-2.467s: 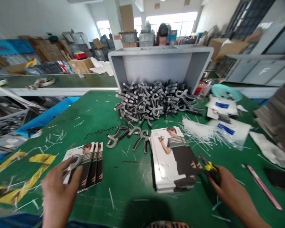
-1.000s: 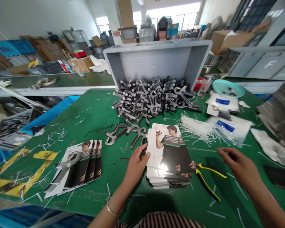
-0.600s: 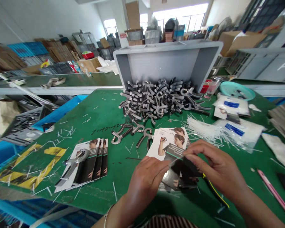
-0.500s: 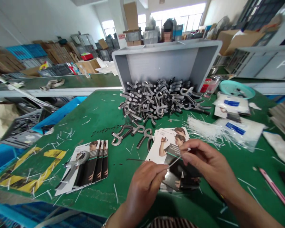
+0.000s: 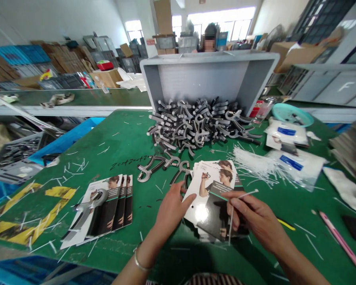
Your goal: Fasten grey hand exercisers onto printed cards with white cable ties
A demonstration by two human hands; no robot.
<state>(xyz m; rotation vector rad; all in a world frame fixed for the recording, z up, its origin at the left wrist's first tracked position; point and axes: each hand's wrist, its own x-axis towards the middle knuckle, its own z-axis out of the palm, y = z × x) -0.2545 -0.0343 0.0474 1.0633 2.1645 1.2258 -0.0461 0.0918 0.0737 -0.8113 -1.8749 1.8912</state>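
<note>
My right hand [image 5: 252, 217] pinches a white cable tie [image 5: 231, 227], its head end sticking out to the right and its tail hanging down over the printed cards. Beneath it lies a stack of printed cards [image 5: 201, 206] showing a person with a hand grip. My left hand [image 5: 172, 208] is at the stack's left edge, thumb apart from the fingers and nothing held. Its fingertips reach the handles of a grey and black hand grip [image 5: 182, 170]; whether they touch is unclear. Further left, another hand grip [image 5: 91, 206] rests on fanned cards [image 5: 120, 211].
A grey crate [image 5: 201, 79] lies on its side with a heap of hand grips [image 5: 195, 126] spilling out. Loose cable ties [image 5: 249, 162], plastic bags [image 5: 296, 166], a teal plate [image 5: 293, 113] and a pink cutter [image 5: 341, 239] are at right. A person [image 5: 210, 37] is behind the crate.
My left hand has let go of the cable tie and moved up and left toward the hand grip. My right hand keeps the tie, now bent, and has come lower.
</note>
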